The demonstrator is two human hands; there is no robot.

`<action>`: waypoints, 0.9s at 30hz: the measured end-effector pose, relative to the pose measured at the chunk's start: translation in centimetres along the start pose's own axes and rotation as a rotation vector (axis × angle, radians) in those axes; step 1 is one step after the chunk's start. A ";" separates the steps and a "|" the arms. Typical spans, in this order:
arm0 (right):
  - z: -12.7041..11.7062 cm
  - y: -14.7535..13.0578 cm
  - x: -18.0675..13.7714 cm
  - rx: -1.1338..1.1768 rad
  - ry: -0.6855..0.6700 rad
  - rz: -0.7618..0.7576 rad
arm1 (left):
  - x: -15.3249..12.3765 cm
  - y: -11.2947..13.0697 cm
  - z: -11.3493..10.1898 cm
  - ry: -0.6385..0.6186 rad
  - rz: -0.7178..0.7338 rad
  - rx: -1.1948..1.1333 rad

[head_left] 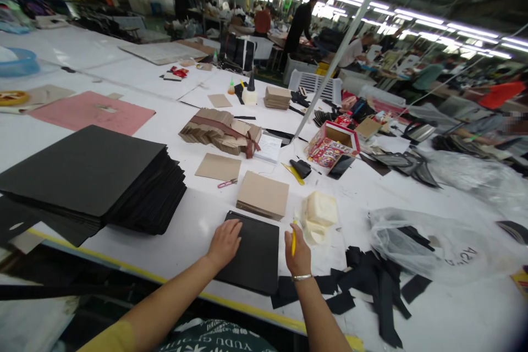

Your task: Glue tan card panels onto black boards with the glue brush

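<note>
A neat rectangle of black sheets (pixel 258 253) lies on the white table in front of me, at least a few layers thick by its edge. My left hand (pixel 225 242) rests on its left side, fingers laid over the top surface. Just past the right edge, my right hand (pixel 297 250) is closed around a slim yellow tool (pixel 293 239), held upright like a pen; its tip is too small to make out. Beside that hand stands a cream plastic container (pixel 319 214). Directly behind the black sheets sits a stack of tan boards (pixel 263 193).
A tall pile of large black sheets (pixel 91 170) stands at left. Black offcuts (pixel 379 280) and a clear plastic bag (pixel 437 242) lie at right. Farther back are pink snips (pixel 227 182), a tied bundle of boards (pixel 223 129), a red patterned box (pixel 332 146) and a slanted pole (pixel 344 47).
</note>
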State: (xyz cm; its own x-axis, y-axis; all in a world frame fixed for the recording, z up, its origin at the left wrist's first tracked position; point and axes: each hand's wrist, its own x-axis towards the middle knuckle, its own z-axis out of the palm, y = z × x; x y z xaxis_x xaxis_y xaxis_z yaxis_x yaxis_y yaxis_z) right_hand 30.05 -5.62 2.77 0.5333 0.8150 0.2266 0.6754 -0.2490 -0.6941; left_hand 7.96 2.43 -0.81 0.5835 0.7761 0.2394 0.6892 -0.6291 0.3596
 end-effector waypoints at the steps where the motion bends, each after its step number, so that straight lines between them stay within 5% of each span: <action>1: -0.3 -1.0 1.6 0.071 -0.008 0.006 | 1.4 0.9 0.5 -0.020 0.066 0.006; 8: 4.2 -6.0 11.8 0.393 -0.309 0.120 | 9.8 3.9 4.3 -0.251 0.332 0.074; 13: 7.6 -5.6 15.1 0.351 -0.224 0.168 | 11.5 2.7 3.8 -0.251 0.326 -0.024; 17: 9.0 -5.7 16.9 0.405 -0.005 0.340 | 13.7 -1.9 1.3 -0.041 -0.001 -0.237; 21: 11.6 -6.6 18.6 0.502 -0.027 0.326 | 17.6 -7.8 -1.0 0.281 -0.521 -0.543; 27: 14.7 -6.7 18.9 0.292 -0.045 0.264 | 19.5 -10.2 -1.2 0.329 -0.569 -0.741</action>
State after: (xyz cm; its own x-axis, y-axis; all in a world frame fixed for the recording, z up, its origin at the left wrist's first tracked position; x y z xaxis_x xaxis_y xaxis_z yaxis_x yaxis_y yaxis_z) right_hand 28.15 19.18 1.66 0.6422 0.7664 -0.0116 0.3410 -0.2992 -0.8912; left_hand 11.83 24.02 1.30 0.0232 0.9983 0.0541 0.3212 -0.0586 0.9452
